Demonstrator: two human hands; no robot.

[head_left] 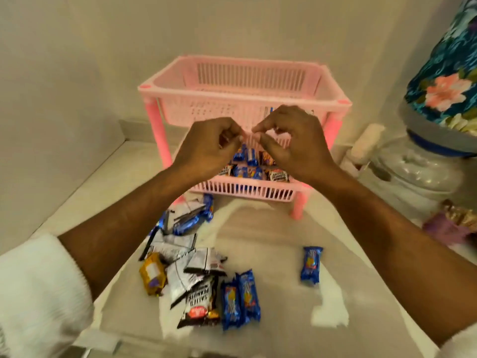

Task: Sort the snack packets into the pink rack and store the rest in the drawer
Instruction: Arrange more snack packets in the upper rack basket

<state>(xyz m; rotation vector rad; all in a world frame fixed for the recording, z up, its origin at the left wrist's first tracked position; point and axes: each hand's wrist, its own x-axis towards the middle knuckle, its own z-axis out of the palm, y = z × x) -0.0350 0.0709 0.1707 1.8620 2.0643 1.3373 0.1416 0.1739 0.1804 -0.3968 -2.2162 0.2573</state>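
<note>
A two-tier pink rack (242, 99) stands at the back of the white counter (271, 241). Its top basket looks almost empty, with something blue showing behind my right hand; its lower tier (245, 190) holds several blue and dark snack packets (249, 172). My left hand (209, 148) and my right hand (291, 143) hover in front of the rack, fingers curled and fingertips nearly touching, with nothing visible in them. On the counter near me lies a pile of silver, black and blue packets (185, 262), a yellow packet (152, 276), two blue packets (240, 298) and a lone blue packet (311, 264).
On the right, a large bottle under a floral cover (444, 73) sits on a clear base (418, 166). Purple and brown packets (454, 223) lie at the right edge. Walls close in behind and to the left.
</note>
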